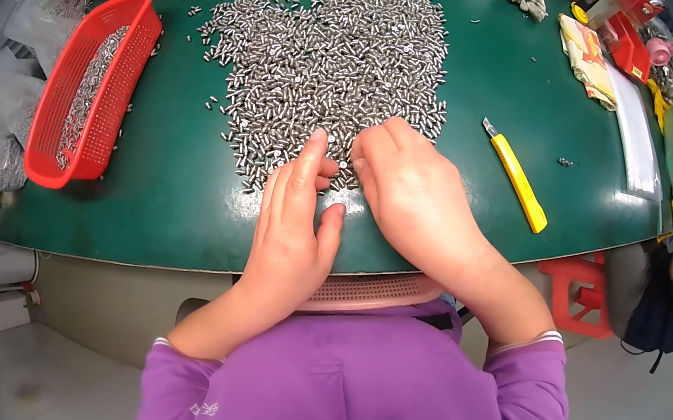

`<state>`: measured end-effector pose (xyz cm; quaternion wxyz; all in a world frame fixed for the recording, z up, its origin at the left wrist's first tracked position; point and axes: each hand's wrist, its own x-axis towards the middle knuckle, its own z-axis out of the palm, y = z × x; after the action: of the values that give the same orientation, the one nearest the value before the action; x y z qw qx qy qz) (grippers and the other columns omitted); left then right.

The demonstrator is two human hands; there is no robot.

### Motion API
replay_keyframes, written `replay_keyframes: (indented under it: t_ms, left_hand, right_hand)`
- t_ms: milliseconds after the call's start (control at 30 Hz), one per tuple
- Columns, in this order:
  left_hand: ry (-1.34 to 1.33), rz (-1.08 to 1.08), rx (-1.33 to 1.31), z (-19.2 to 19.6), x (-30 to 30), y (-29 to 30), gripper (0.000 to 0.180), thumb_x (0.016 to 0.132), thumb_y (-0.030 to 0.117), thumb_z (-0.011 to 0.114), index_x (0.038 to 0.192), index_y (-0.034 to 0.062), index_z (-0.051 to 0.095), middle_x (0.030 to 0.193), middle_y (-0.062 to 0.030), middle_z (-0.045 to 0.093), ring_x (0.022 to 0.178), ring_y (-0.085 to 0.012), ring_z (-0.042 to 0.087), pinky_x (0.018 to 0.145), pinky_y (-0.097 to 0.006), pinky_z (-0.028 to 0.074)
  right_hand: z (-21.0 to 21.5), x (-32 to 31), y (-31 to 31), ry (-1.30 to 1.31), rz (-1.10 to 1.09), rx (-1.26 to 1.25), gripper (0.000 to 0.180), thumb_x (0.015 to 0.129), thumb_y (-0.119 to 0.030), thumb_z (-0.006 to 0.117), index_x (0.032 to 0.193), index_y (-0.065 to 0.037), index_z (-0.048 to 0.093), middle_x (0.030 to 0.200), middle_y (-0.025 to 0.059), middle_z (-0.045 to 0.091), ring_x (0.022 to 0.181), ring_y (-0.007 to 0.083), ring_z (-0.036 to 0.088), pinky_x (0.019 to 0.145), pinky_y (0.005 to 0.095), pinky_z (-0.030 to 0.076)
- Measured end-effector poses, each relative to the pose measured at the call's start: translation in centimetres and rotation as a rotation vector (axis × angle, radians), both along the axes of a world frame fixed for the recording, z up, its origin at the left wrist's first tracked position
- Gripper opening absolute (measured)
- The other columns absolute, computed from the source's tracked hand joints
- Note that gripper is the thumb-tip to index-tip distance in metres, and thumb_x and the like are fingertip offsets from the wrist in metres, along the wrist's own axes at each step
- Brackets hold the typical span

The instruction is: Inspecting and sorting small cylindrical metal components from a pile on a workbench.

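At the left of the green tabletop, a red perforated plastic basket is partly filled with small cylindrical metal parts. The left hand is held at the near edge of a broad pile of loose metal parts, its fingers extended and its thumb held apart. The pile is spread from there to the far side. Just right, the right hand is curled over the pile's near edge; whether anything is pinched cannot be told. Farther right, a yellow utility knife is laid with its blade end away.
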<state>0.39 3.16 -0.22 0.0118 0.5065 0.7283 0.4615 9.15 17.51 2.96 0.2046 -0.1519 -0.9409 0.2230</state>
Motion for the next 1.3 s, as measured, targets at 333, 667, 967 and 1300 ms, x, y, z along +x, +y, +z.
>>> replay_keyframes:
  t_ms: [333, 667, 967, 1300]
  left_hand:
    - [0.013, 0.026, 0.0, 0.1, 0.0, -0.1, 0.084, 0.078, -0.011, 0.066, 0.154, -0.0018, 0.031, 0.114, -0.0144, 0.059, 0.095, -0.0275, 0.055, 0.09, -0.041, 0.046]
    - [0.116, 0.05, -0.089, 1.0, -0.3, -0.5, 0.084, 0.077, -0.01, 0.069, 0.153, -0.0013, 0.033, 0.108, -0.0118, 0.063, 0.098, -0.0278, 0.057, 0.089, -0.041, 0.047]
    - [0.121, -0.001, -0.106, 1.1, 0.0, 0.3, 0.082, 0.078, -0.013, 0.069, 0.152, -0.0017, 0.035, 0.108, -0.0109, 0.065, 0.094, -0.0244, 0.057, 0.085, -0.036, 0.049]
    - [0.032, 0.026, -0.095, 0.8, 0.5, -0.1, 0.082, 0.079, -0.01, 0.071, 0.152, -0.0003, 0.036, 0.097, -0.0109, 0.063, 0.088, -0.0253, 0.06, 0.079, -0.037, 0.052]
  right_hand:
    - [3.3, 6.9, 2.7, 0.305, -0.206, -0.14, 0.008, 0.09, 0.002, 0.064, 0.094, -0.001, 0.057, 0.089, 0.0111, 0.062, 0.077, 0.0226, 0.064, 0.069, 0.0316, 0.053]
    - [8.5, 21.1, 4.1, -0.399, -0.702, -0.025, 0.011, 0.082, 0.007, 0.063, 0.091, 0.001, 0.063, 0.076, 0.0135, 0.062, 0.062, 0.0283, 0.06, 0.06, 0.0362, 0.05]
    - [3.1, 7.8, 1.3, 0.007, 0.025, -0.02, 0.021, 0.081, 0.0, 0.068, 0.101, -0.005, 0.064, 0.09, 0.0127, 0.06, 0.089, 0.0329, 0.061, 0.077, 0.0427, 0.05]
    - [-0.4, 2.4, -0.6, 0.116, 0.148, -0.052, 0.015, 0.081, -0.004, 0.069, 0.09, -0.003, 0.057, 0.089, 0.0133, 0.054, 0.085, 0.032, 0.057, 0.073, 0.0416, 0.049]
